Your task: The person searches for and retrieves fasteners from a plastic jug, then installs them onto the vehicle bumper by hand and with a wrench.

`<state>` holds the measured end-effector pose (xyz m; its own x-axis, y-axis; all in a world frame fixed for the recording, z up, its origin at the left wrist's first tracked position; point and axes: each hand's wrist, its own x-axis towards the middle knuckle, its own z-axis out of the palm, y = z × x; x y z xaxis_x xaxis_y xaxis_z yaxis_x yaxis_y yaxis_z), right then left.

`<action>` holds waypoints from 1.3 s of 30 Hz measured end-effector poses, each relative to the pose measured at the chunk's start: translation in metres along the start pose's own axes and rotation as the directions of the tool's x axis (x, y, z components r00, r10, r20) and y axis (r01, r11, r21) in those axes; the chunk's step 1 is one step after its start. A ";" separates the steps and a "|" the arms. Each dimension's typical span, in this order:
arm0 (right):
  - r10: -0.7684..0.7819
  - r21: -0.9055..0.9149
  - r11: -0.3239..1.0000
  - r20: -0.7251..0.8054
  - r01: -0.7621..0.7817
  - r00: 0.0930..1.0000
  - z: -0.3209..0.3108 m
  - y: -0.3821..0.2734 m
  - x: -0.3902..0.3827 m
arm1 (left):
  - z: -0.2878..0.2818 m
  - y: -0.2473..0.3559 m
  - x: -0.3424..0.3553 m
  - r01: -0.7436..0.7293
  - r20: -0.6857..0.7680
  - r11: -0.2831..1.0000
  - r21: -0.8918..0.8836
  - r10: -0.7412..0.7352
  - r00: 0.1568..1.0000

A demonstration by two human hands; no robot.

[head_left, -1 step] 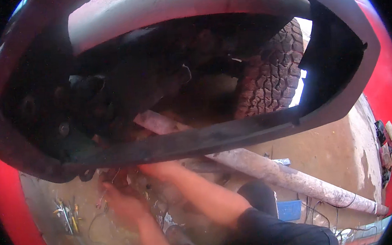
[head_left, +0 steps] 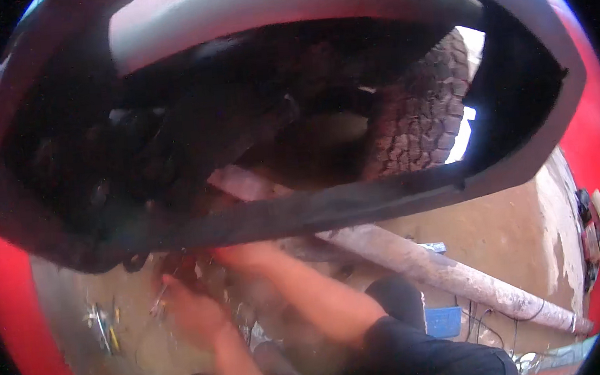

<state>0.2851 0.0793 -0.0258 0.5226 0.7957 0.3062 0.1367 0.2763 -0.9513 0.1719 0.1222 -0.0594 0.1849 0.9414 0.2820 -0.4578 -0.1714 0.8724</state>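
Head view was blurred with motion. Dark short sleeve (head_left: 426, 354) sat at the bottom edge, both bare forearms reaching up from it. Left hand (head_left: 193, 312) was raised under the wheel arch, fingers loosely curled, near a small dark part (head_left: 179, 264) hanging below the arch lip; could not tell whether it gripped anything. Right hand (head_left: 245, 255) reached to the lower lip of the arch, fingertips hidden behind the edge, grip not readable. Black arch trim (head_left: 330, 210) ran across the middle, dusty and scuffed, set into the red body panel (head_left: 12, 295). Behind it, dark greasy suspension parts (head_left: 136, 165) filled the left of the cavity, and a knobbly tyre (head_left: 421, 114) stood to the right. Long pale dirty pipe (head_left: 447, 271) lay on the brown dirt ground (head_left: 514, 220). Scattered hand tools (head_left: 103, 323) lay at left, blue box (head_left: 443, 321) at right.
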 end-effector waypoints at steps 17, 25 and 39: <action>0.024 -0.350 0.937 0.056 -0.003 0.998 -0.006 0.009 -0.010 | -0.007 0.011 0.002 -0.368 0.271 0.815 0.448 0.268 0.924; 0.312 0.124 0.948 -0.180 -0.293 0.933 -0.034 0.010 -0.040 | -0.006 0.002 -0.002 -0.266 0.332 0.880 0.393 0.134 0.934; 0.311 0.642 0.752 -0.145 -0.150 0.939 -0.038 -0.052 -0.065 | -0.022 -0.005 0.002 -0.299 0.268 0.890 0.343 0.212 0.940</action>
<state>0.2760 -0.0074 0.0019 0.6553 0.7552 -0.0133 -0.5155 0.4343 -0.7386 0.1556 0.1309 -0.0722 0.3094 0.7706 0.5572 -0.1642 -0.5338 0.8295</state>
